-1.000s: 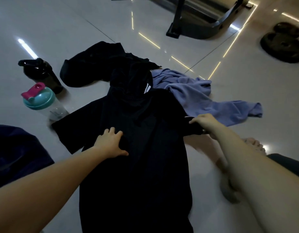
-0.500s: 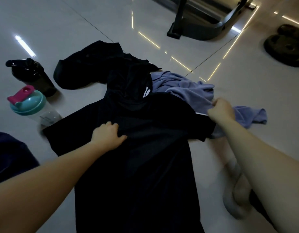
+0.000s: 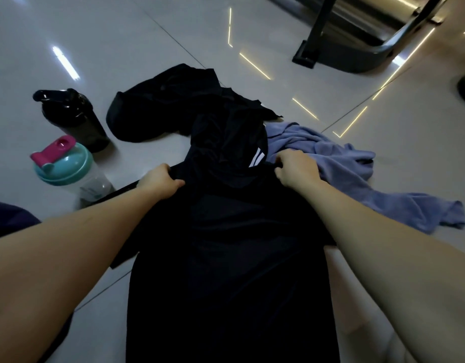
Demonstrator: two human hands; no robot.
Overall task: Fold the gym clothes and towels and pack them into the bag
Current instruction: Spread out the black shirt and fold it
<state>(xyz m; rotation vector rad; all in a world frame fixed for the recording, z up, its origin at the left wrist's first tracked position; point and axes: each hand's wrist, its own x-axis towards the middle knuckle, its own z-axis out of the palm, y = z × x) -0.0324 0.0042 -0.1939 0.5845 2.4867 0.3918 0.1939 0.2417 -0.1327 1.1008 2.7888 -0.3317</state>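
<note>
Gripping the black shirt [image 3: 226,258], flat on the floor [image 3: 147,35], by its 2 shoulders with left hand [image 3: 160,180] and right hand [image 3: 295,170]; liable to skew the fold or drag the purple towel [image 3: 357,179] if pulled unevenly.

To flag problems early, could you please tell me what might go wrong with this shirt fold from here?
Both the left hand and right hand grip the black shirt at its shoulders. A dark garment with white stripes lies over the collar, so it may get dragged or folded in. Its left sleeve lies close by the teal-lidded shaker, which a tug might tip.
</note>
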